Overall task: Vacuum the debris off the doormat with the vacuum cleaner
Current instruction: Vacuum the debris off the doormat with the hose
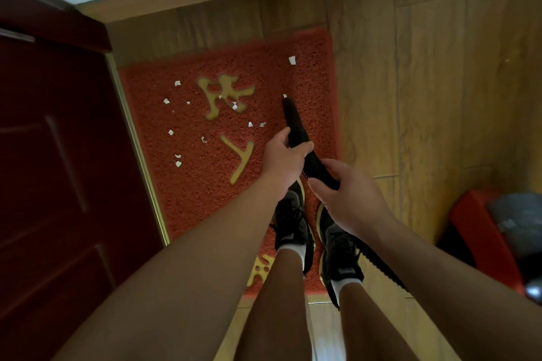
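Head view: left hand (283,155) curled round black ribbed hose (294,121), right hand (343,193) gripping it lower down. Nozzle tip right at white scrap (284,95) on red doormat (187,184). More scraps (177,163) scattered leftward. Red vacuum body (481,231) on floor, right; contents unreadable.

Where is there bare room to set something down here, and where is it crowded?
Bare: the wooden floor between the doormat and the red vacuum cleaner; also the mat's near-left part, between door threshold and shoes. Crowded: the mat's far-left part, strewn with paper scraps, and around the vacuum hose gripped by the left hand and right hand.
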`<state>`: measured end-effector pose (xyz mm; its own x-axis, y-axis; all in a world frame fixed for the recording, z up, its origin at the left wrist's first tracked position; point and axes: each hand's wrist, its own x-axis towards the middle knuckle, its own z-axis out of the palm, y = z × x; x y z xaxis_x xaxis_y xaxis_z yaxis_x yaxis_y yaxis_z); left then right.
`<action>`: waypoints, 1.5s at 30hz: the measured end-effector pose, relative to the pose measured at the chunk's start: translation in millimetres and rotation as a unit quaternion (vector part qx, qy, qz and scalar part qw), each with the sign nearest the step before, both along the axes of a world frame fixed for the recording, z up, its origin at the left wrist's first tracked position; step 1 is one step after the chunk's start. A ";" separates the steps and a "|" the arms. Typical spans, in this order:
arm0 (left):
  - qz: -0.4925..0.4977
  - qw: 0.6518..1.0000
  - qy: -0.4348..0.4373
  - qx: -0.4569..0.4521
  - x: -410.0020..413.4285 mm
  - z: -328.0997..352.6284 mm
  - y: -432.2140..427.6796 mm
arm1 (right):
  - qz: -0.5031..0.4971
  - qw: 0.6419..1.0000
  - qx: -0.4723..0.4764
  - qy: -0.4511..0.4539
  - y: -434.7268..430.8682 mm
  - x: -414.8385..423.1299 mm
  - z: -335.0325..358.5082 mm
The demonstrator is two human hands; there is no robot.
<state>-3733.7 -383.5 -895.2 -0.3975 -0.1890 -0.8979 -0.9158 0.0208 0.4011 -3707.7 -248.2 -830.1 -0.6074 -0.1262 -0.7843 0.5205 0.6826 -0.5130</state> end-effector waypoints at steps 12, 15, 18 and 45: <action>-0.033 0.999 0.022 -0.009 -26.0 -1.3 -5.3 | -0.032 0.999 -0.015 0.022 -5.7 -18.6 -2.3; -0.039 0.999 0.026 -0.006 -31.9 -3.3 -5.2 | -0.033 0.999 -0.014 0.026 -4.7 -24.4 -3.0; -0.047 0.999 0.027 -0.002 -38.4 -5.5 -4.5 | -0.037 0.999 -0.011 0.023 -3.7 -30.7 -2.6; -0.059 0.998 0.037 -0.005 -68.3 -20.1 -6.2 | -0.038 0.999 0.002 0.023 -5.2 -61.9 -3.2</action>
